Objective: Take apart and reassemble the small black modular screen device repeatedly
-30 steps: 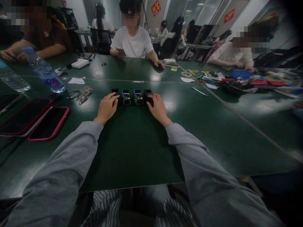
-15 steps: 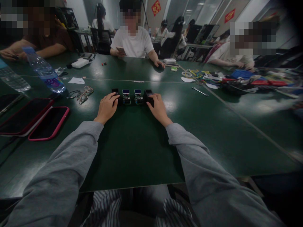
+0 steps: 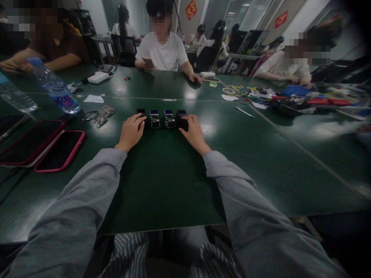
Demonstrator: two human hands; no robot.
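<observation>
Green worktop fills mid-frame. Left hand & right hand sit centre frame, either end of a row of four small modules; fingers curled on the outer black ones, the two blue-topped ones between. Pink-cased phones at left, water bottle & glasses upper left.

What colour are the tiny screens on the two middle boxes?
Blue, on the two middle boxes between the left hand and right hand; head view.
</observation>
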